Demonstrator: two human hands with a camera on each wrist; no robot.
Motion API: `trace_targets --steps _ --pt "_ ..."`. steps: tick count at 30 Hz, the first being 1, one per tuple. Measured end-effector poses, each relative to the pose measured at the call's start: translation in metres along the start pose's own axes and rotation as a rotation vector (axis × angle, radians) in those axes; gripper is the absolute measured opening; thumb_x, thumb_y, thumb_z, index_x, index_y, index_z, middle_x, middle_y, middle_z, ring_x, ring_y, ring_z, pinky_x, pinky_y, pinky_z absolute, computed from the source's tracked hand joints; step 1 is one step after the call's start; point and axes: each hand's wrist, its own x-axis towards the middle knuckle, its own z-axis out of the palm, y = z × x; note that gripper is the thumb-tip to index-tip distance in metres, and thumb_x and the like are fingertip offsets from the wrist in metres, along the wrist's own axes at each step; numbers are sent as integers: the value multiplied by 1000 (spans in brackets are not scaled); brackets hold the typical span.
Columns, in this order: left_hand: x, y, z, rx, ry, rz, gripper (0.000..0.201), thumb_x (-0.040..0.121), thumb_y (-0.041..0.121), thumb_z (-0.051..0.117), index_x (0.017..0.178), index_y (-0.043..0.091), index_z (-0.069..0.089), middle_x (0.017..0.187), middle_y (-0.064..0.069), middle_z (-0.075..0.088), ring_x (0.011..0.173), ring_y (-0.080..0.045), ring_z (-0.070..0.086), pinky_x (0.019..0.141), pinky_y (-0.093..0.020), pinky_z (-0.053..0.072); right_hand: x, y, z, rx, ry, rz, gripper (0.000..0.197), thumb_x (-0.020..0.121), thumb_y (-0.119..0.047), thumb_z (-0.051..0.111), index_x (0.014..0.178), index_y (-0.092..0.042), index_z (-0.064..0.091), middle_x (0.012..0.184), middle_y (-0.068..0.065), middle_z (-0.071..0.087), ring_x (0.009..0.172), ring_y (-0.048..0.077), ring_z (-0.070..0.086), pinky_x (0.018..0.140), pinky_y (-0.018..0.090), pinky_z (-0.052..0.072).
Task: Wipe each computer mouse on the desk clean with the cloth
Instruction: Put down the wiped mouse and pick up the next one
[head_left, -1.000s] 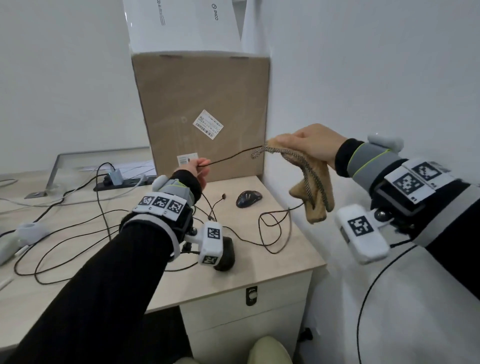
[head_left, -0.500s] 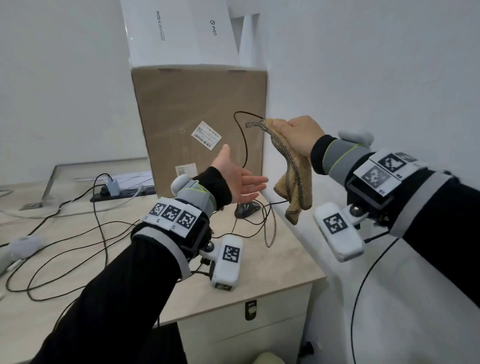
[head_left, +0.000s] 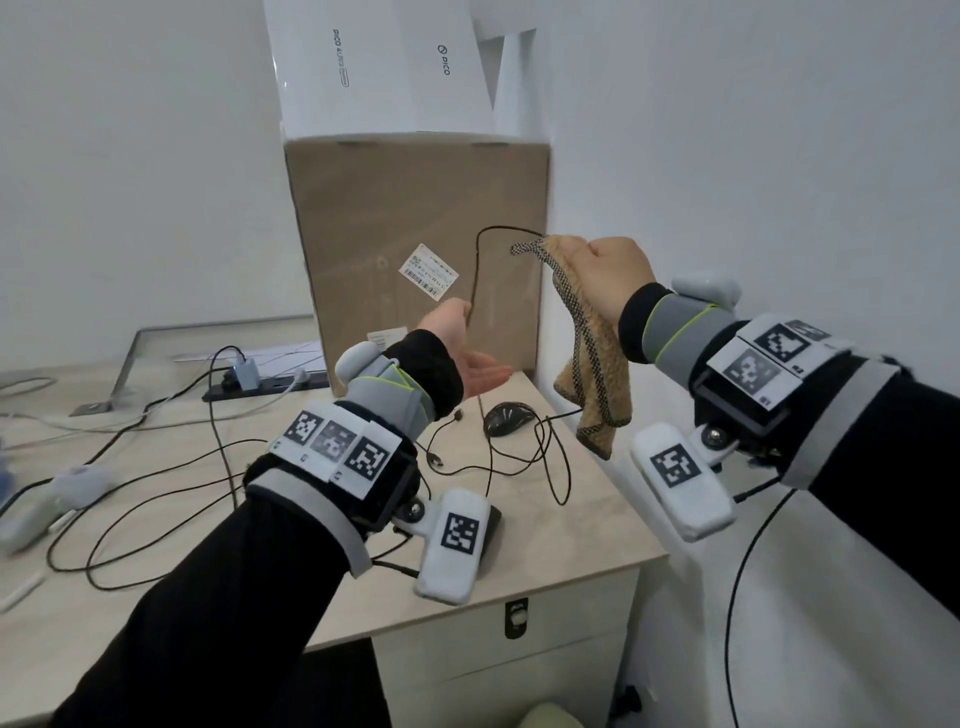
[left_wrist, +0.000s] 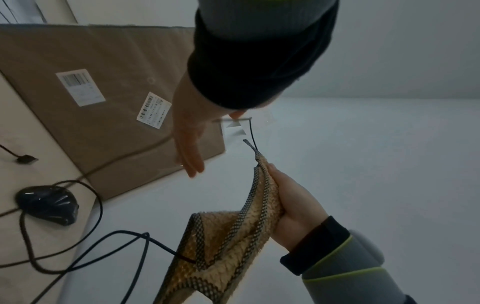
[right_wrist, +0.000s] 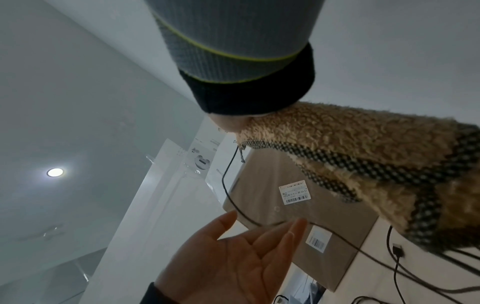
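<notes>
Above the near corner of the surface (head_left: 571, 545), I am holding my left hand (head_left: 467, 358) flat, fingers straight, gripping nothing. Beside it, my right hand (head_left: 613, 275) is clutching one tan cloth (head_left: 592, 374) in the air, with one thin black cable (head_left: 480, 260) looping up to its top edge. Farther back, one black mouse (head_left: 506, 418) is lying on the surface among loose cables, just before one cardboard box (head_left: 415, 234) carrying two white boxes (head_left: 374, 67).
</notes>
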Motion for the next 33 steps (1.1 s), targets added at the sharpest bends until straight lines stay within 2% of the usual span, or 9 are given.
trace_targets --steps 6,11,13,15,17,20,22,26,33 --pt "-9 -4 0 157 -174 52 72 99 51 16 103 -1 66 110 -17 65 102 -28 61 77 -30 51 -4 -2 5 11 -3 9 50 95 -33 43 51 -14 30 53 4 30 65 23 35 51 32 24" --pt "-3 1 10 120 -67 177 47 98 49 33 102 9 57 104 -11 54 96 -25 51 79 -34 47 -11 -4 8 87 -117 17 50 93 -38 46 53 -10 43 57 8 45 62 25 44 60 30 34" --pt "0 3 15 134 -87 153 41 97 48 36 97 10 53 93 -9 54 89 -23 52 77 -33 46 -17 -4 10 106 -271 0 51 91 -45 48 73 0 63 80 16 66 77 31 60 78 35 50" --pt "5 4 19 106 -109 137 33 98 43 37 88 15 51 81 -4 56 78 -19 54 74 -30 44 -25 -2 12 84 -426 -49 54 90 -48 48 92 3 67 98 19 70 87 30 65 91 42 50" --pt "11 4 23 86 -102 137 28 100 36 38 90 15 53 79 -2 57 72 -16 54 67 -26 43 -32 2 12 76 -501 -92 52 91 -47 49 95 1 68 104 13 71 85 22 67 94 38 50" --pt "17 8 19 90 -57 181 24 100 33 40 93 16 54 81 0 62 73 -14 58 64 -26 44 -29 11 8 76 -468 -89 62 87 -53 51 97 6 63 92 14 70 78 29 63 84 34 51" --pt "20 13 13 100 -54 195 25 101 32 39 89 19 57 79 3 66 75 -11 61 65 -26 43 -26 15 0 91 -461 -70 60 85 -54 54 91 5 64 77 10 59 68 22 53 72 30 44" --pt "21 19 11 88 -108 167 39 100 28 33 83 19 66 65 7 70 77 -9 60 65 -25 42 -25 16 -10 54 -477 -86 34 86 -51 55 71 -22 64 65 0 54 58 13 48 61 26 39" --pt "22 25 4 -32 -105 119 41 99 23 27 85 15 65 88 4 71 82 -10 62 70 -24 40 -26 23 -15 2 -487 -104 37 86 -47 57 59 -22 53 60 -3 45 56 12 41 56 26 33"
